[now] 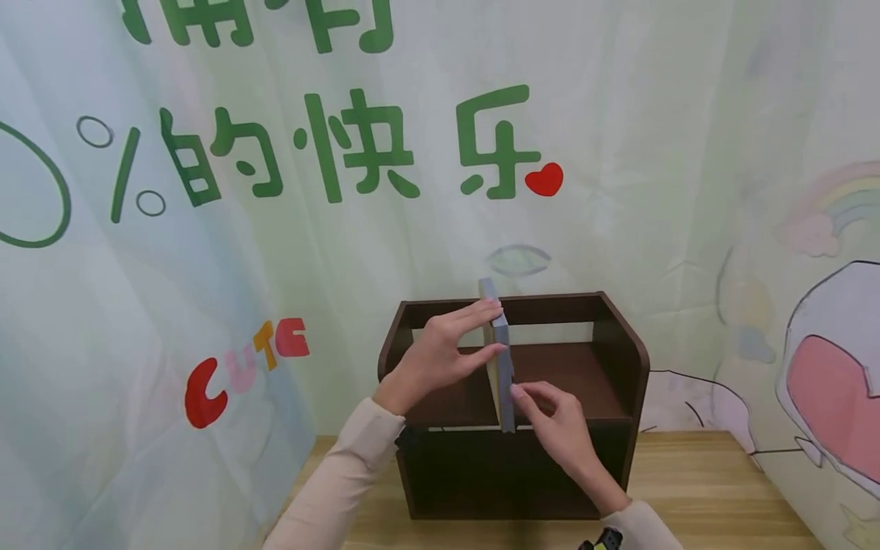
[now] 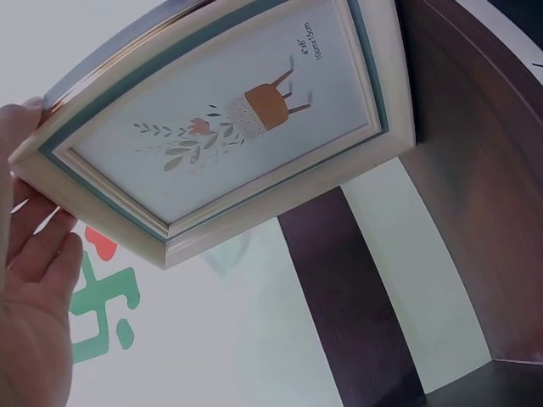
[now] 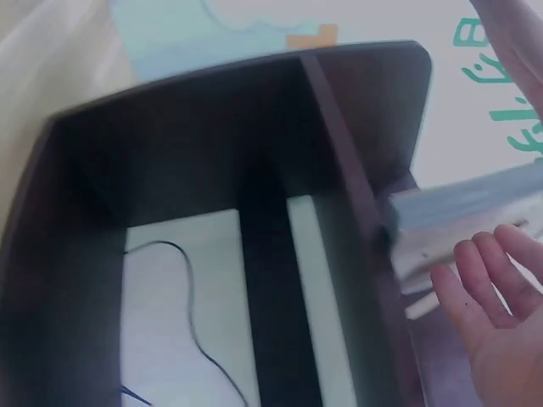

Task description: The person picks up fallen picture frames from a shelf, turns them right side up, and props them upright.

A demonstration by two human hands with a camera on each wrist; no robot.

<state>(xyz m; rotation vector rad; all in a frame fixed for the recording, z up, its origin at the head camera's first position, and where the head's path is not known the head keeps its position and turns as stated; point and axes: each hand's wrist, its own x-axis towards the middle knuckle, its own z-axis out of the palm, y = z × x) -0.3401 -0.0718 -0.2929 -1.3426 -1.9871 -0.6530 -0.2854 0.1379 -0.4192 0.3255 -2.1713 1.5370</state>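
A photo frame (image 2: 280, 199) with a cream and teal border shows a plant in an orange pot. In the head view the frame (image 1: 504, 367) is upright and nearly edge-on, overlapping the front of a dark brown two-tier shelf (image 1: 557, 374). My left hand (image 1: 450, 344) grips the frame near its upper part, thumb on one side and fingers on the other. Lower down, my right hand (image 1: 557, 416) brings thumb and forefinger together at the grey back of the frame. In the right wrist view the right-hand fingertips (image 3: 475, 246) lie along that back.
The shelf's lower compartment (image 3: 204, 161) has an open back, with a thin black cable (image 3: 191, 314) behind it. A wooden tabletop (image 1: 708, 473) supports the shelf. Behind hangs a printed cloth (image 1: 426, 237) with green lettering. Dark straps sit at both wrists.
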